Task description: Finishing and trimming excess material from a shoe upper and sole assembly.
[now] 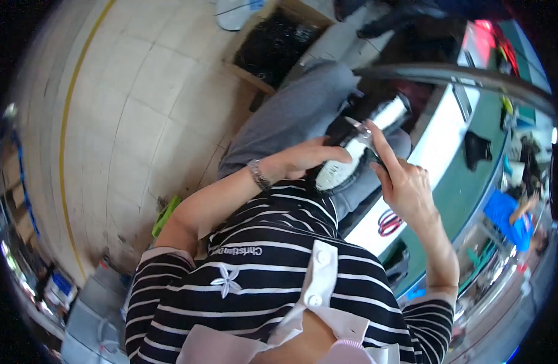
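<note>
Over my lap, a black shoe-like piece with a white insole (334, 175) lies tilted. My left hand (308, 156) grips its left side, with the thumb on the white surface. My right hand (402, 180) is closed on a small metal cutting tool that looks like scissors (355, 123). Its bright tip lies over the middle of the shoe, and the index finger stretches along it. The fingers partly hide the tool's handles. Beyond the tool, the white surface continues toward my knees.
At right runs a white table edge with a green top (456, 193). Red-handled scissors (389, 222) and a black piece (476, 150) lie there. A dark curved bar (454, 74) crosses ahead. A cardboard box (245, 71) of black material stands on the floor. Far right is another person in blue (503, 212).
</note>
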